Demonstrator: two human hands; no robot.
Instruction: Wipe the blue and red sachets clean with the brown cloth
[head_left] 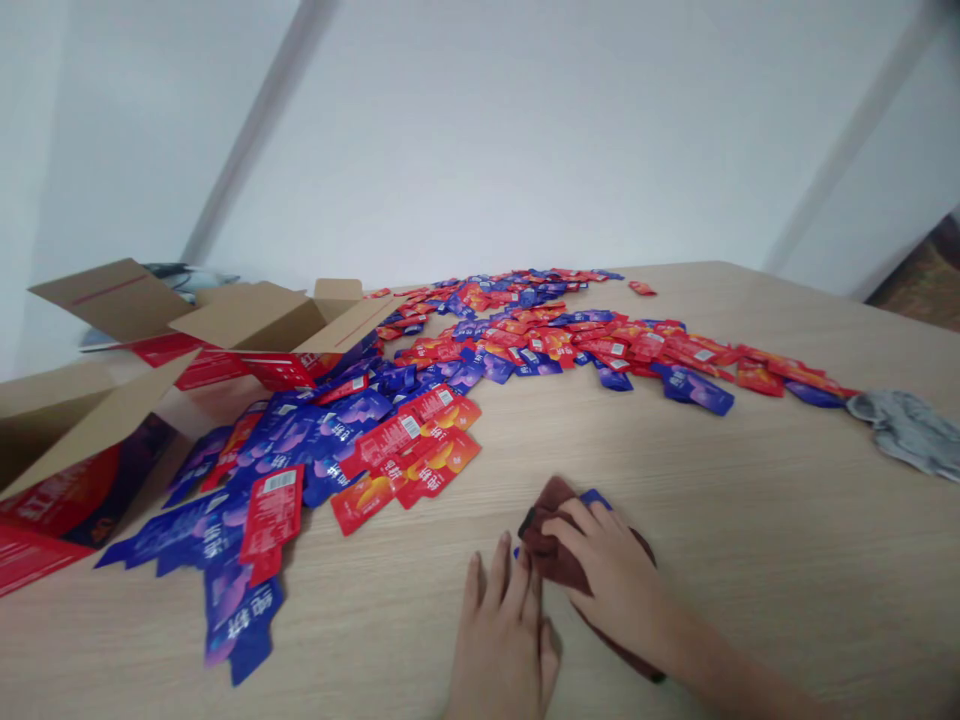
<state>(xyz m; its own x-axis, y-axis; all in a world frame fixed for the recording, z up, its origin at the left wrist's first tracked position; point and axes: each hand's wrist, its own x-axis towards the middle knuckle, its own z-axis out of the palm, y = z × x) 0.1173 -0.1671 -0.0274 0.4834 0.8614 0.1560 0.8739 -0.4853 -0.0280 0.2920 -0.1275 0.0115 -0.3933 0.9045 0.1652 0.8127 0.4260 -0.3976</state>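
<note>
My right hand [615, 555] grips a bunched brown cloth [555, 568], its fingers curled over the top. The cloth lies against the table and mostly covers a blue packet [594, 497], of which an edge and a small corner show. My left hand [501, 640] rests on the table with fingers stretched out, its fingertips by the blue corner at the cloth's left side. Just beyond my left hand lie overlapping red-orange packets [439, 465]. Farther left, blue-purple packets [240, 600] overlap one another, with a red packet [274, 512] on top.
Two open cardboard boxes stand at the left, a near one [90, 480] and a farther one [255, 320], flaps up. A long heap of red and blue packets [555, 340] stretches across the back of the wooden table [787, 560]. At the right lies a grey cloth [911, 430].
</note>
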